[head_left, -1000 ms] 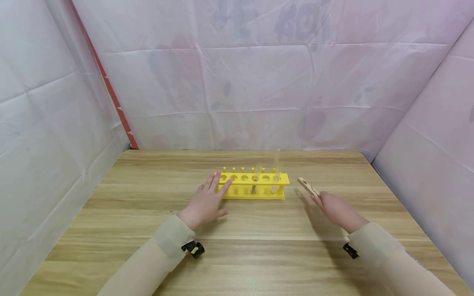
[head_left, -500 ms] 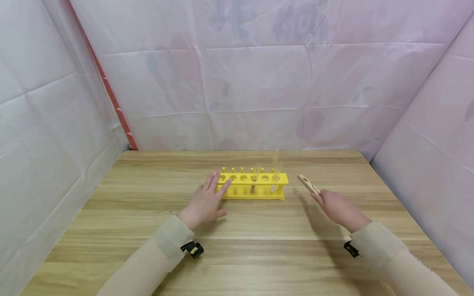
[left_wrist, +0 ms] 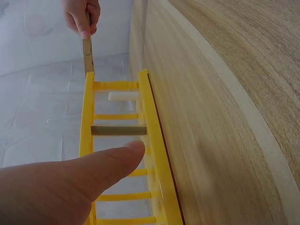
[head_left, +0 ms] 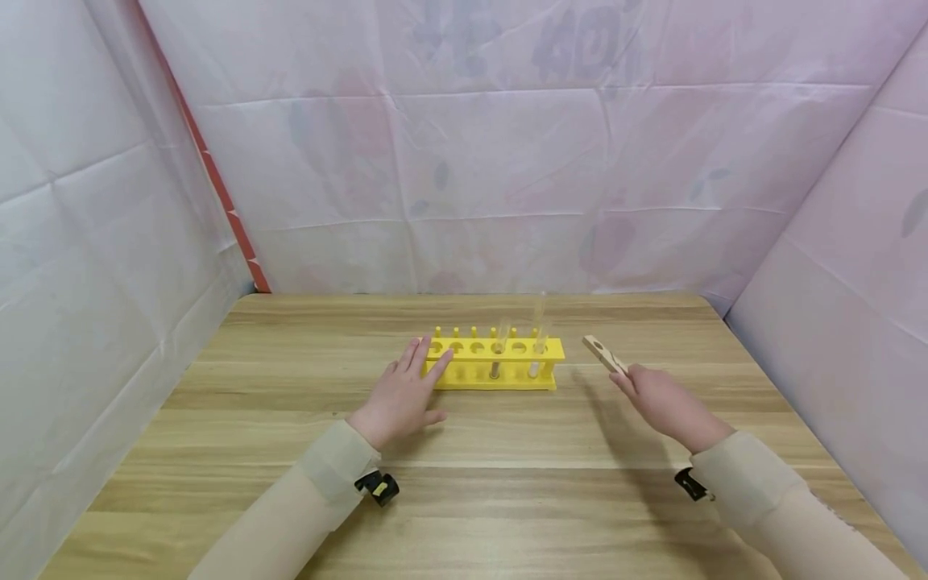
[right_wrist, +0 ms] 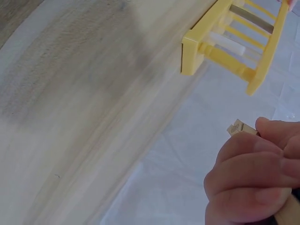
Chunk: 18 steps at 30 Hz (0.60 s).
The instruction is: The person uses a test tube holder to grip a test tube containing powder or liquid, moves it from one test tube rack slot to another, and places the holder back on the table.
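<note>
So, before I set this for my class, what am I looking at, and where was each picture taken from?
There's no machine here, just a person's bare left hand and right hand. The wide view is taken from the head, looking forward and down; the closer two, from the left and right wrists. On the wooden table stands a yellow test tube rack holding a test tube with dark contents and another with white contents. The left hand rests on the rack's left end, and the right hand grips a wooden test tube clamp.

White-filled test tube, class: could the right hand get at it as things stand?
Probably yes: the right hand, holding a wooden clamp, looks near, and the tube rises uncovered above the yellow rack.
</note>
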### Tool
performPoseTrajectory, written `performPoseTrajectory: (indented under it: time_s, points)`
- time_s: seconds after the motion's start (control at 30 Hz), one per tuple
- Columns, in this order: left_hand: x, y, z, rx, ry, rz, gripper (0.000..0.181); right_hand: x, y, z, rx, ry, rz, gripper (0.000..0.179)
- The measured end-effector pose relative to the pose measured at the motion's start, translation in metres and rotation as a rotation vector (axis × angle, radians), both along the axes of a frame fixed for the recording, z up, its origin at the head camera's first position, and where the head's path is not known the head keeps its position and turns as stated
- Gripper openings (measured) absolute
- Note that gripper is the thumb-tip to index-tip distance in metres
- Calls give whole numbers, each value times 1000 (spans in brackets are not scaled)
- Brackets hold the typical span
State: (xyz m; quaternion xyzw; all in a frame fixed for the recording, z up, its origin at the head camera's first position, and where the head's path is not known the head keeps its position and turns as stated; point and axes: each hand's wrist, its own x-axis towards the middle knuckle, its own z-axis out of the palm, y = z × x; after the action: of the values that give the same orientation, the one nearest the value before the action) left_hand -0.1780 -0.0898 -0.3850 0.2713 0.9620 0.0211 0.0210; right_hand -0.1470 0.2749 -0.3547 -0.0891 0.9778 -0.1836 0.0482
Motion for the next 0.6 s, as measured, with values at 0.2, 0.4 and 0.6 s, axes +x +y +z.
performPoseTrajectory:
  time_s: [0.2, 0.4, 0.6]
  points:
    - [-1, 0, 1, 0, -6, 1, 92, 1, -2, 7, 7, 28, 10, 35]
    - [0, 0, 1, 3, -9, -4, 91, 2, -4, 12, 17, -19, 8, 35]
    - [1, 0, 1, 12, -3, -7, 92, 5, -6, 14, 23, 2, 14, 36]
